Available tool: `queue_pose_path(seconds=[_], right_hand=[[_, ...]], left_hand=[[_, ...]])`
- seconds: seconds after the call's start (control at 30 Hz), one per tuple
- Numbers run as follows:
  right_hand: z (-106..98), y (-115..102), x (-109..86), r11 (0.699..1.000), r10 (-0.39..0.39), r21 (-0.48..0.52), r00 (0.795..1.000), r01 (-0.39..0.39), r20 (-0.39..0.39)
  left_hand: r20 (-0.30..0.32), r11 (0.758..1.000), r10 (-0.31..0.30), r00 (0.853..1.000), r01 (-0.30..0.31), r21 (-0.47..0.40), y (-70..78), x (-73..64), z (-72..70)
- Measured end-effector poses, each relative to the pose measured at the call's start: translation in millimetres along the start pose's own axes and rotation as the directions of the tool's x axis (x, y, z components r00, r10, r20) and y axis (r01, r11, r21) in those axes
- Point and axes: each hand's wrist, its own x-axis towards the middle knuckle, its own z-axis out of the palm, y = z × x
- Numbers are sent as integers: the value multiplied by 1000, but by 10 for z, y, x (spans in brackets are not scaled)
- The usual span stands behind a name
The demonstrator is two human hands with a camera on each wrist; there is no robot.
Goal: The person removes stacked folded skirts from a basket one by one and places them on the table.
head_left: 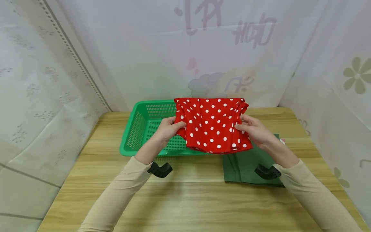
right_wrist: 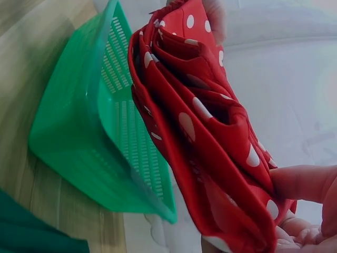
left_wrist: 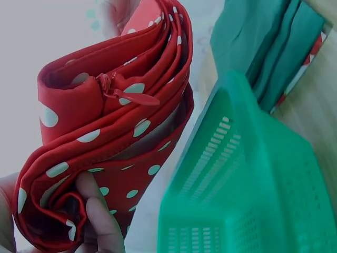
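Note:
A folded red garment with white polka dots (head_left: 213,124) is held up in front of me, partly over a green plastic basket (head_left: 127,135). My left hand (head_left: 168,129) pinches its left side, with the thumb on the near face. On the right side my right hand (head_left: 256,130) grips it between thumb and fingers. In the left wrist view the stacked layers show edge-on, with a red zipper pull (left_wrist: 137,98) hanging among them. The right wrist view shows the folds of the red garment (right_wrist: 195,121) from the other end.
Dark green folded cloth (head_left: 249,167) lies on the wooden table (head_left: 185,203) below my right hand, with a bit of white and red fabric (head_left: 282,141) at its far edge. White printed curtains (head_left: 150,58) hang behind and on both sides.

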Motion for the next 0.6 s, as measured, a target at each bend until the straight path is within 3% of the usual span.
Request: queue_pose_path(seconds=[0.3, 0.6], right_hand=[[-214, 121, -186, 1000, 10, -6, 998, -11, -62], [-467, 284, -456, 999, 4, 33, 996, -1, -89]], left_hand=[[23, 1000, 0, 1000, 0, -6, -58, 45, 294], [74, 999, 38, 997, -37, -16, -115, 68, 647]])
